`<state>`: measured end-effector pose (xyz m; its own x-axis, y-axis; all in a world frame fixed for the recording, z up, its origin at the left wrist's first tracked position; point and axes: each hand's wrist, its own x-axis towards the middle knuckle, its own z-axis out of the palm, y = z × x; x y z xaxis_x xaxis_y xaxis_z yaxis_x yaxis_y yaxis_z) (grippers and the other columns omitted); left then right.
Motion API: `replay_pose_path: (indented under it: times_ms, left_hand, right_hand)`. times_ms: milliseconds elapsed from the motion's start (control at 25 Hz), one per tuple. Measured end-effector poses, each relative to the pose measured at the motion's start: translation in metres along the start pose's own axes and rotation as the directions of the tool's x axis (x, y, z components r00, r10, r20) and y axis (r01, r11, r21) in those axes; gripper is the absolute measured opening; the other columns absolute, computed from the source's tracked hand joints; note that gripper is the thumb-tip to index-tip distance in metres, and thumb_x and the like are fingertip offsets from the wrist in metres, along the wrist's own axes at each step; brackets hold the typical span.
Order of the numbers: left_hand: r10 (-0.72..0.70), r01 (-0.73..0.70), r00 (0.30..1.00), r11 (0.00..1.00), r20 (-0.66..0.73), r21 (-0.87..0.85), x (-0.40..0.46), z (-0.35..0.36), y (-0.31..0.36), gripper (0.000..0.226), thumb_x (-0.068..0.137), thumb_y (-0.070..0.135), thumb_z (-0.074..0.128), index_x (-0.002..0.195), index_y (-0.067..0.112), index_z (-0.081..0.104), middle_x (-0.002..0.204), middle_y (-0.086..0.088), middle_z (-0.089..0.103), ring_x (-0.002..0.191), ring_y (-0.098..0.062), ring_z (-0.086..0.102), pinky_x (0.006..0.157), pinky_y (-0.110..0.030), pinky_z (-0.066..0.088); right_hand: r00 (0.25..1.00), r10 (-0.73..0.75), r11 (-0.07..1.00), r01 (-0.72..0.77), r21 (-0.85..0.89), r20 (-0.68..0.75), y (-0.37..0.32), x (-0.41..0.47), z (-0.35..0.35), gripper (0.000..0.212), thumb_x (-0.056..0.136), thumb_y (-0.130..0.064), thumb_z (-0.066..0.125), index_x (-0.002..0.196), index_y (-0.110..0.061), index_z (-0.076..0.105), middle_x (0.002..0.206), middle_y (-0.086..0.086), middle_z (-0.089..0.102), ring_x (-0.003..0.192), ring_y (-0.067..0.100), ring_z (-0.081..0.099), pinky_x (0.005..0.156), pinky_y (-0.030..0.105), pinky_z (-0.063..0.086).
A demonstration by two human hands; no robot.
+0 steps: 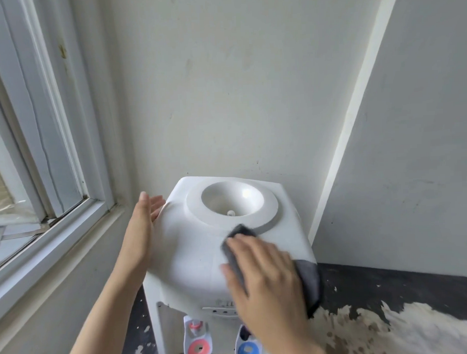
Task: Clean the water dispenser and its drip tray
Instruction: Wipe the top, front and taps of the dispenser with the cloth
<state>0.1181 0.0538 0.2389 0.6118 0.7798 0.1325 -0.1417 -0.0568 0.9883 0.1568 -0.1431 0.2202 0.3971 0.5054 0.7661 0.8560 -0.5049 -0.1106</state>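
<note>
The left hand [145, 219], fingers straight, braces the water dispenser [229, 245] so it likely stays put while the right hand [267, 279] presses a grey cloth [309, 282] flat on its top

A pale, scuffed wall [237, 84] fills the upper centre of the frame and meets a second grey-white wall [416, 144] at a corner on the right. A white-framed window [41, 157] runs down the left, letting in daylight. At lower right lies a dark surface [389, 285], its coating worn away in pale patches.
</note>
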Motion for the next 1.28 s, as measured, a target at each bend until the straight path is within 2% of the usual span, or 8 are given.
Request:
replay_pose_path:
  times_ms: [320,520,600,680,800,1000,1160,1280]
  left_hand:
    - [-0.130,0.124,0.991,0.946,-0.001,-0.301,-0.007,-0.025,-0.001,0.058,0.097,0.056,0.018,0.124,0.016,0.052,0.126,-0.001,0.058,0.121,-0.020,0.052,0.108,-0.041,0.033]
    - [-0.138,0.130,0.990,0.943,-0.003,-0.306,-0.034,-0.055,-0.031,0.045,0.100,0.042,0.025,0.122,0.015,0.053,0.127,-0.005,0.058,0.125,-0.026,0.049,0.106,-0.039,0.035]
    - [-0.078,0.082,0.997,0.965,0.025,-0.250,-0.044,-0.060,-0.039,0.035,0.099,0.037,0.034,0.118,0.018,0.056,0.123,-0.001,0.061,0.126,-0.021,0.049,0.107,-0.037,0.034]
    - [0.011,0.001,0.997,0.989,0.080,-0.149,-0.055,-0.054,-0.041,0.035,0.090,0.044,0.044,0.116,0.026,0.058,0.123,0.007,0.062,0.124,-0.010,0.051,0.106,-0.032,0.034]
    - [0.078,-0.078,0.989,0.997,0.129,-0.008,-0.070,-0.034,-0.039,0.059,0.077,0.061,0.044,0.130,0.034,0.046,0.132,0.022,0.049,0.116,0.021,0.040,0.095,-0.010,0.032]
    - [0.058,-0.060,0.997,0.998,0.053,0.035,-0.078,-0.016,-0.036,0.062,0.076,0.055,0.040,0.135,0.037,0.031,0.129,0.020,0.038,0.090,0.039,0.032,0.074,0.000,0.031]
    - [0.074,-0.076,0.995,0.996,0.068,0.035,-0.078,-0.015,-0.033,0.064,0.070,0.066,0.042,0.128,0.042,0.031,0.120,0.035,0.039,0.092,0.040,0.033,0.071,0.006,0.031]
    - [0.076,-0.080,0.994,0.996,0.079,0.044,-0.079,-0.017,-0.033,0.068,0.066,0.071,0.039,0.129,0.045,0.029,0.118,0.041,0.035,0.097,0.039,0.032,0.072,0.007,0.031]
  right_hand:
    - [0.903,-0.161,0.963,0.232,-0.137,0.398,-0.097,0.020,0.057,0.044,0.086,-0.020,0.031,0.112,-0.026,0.066,0.124,-0.006,0.060,0.118,0.013,0.053,0.084,0.033,0.028]
    - [0.755,-0.532,0.815,0.580,-0.013,0.383,-0.074,-0.008,0.040,0.014,0.075,-0.024,0.058,0.078,-0.034,0.066,0.078,-0.016,0.061,0.083,0.002,0.057,0.078,0.023,0.027]
    - [0.823,-0.530,0.842,0.483,0.241,0.204,-0.051,-0.024,0.024,0.019,0.079,-0.022,0.062,0.093,-0.035,0.063,0.095,-0.018,0.064,0.092,0.001,0.059,0.079,0.024,0.029]
    - [0.949,-0.315,0.864,0.294,0.408,-0.018,-0.028,-0.030,-0.001,0.032,0.079,-0.015,0.060,0.106,-0.033,0.062,0.110,-0.019,0.063,0.103,0.001,0.058,0.083,0.026,0.038]
    - [0.982,0.102,0.832,0.005,0.555,-0.161,0.017,-0.006,-0.032,0.024,0.086,-0.010,0.061,0.105,-0.023,0.067,0.107,-0.013,0.067,0.102,0.005,0.061,0.086,0.025,0.045]
    - [0.885,0.465,0.771,-0.419,0.480,0.025,0.097,0.058,-0.025,0.018,0.092,-0.014,0.057,0.108,-0.011,0.066,0.105,-0.003,0.068,0.102,0.009,0.060,0.077,0.000,0.037]
    - [0.859,0.406,0.811,-0.496,0.309,0.312,0.110,0.080,0.004,0.019,0.093,-0.023,0.054,0.109,-0.020,0.065,0.109,-0.003,0.067,0.104,0.017,0.058,0.082,0.023,0.044]
    - [0.885,0.378,0.877,-0.436,0.203,0.272,0.098,0.069,0.002,0.018,0.093,-0.024,0.054,0.105,-0.021,0.067,0.110,-0.003,0.065,0.101,0.020,0.058,0.084,0.031,0.046]
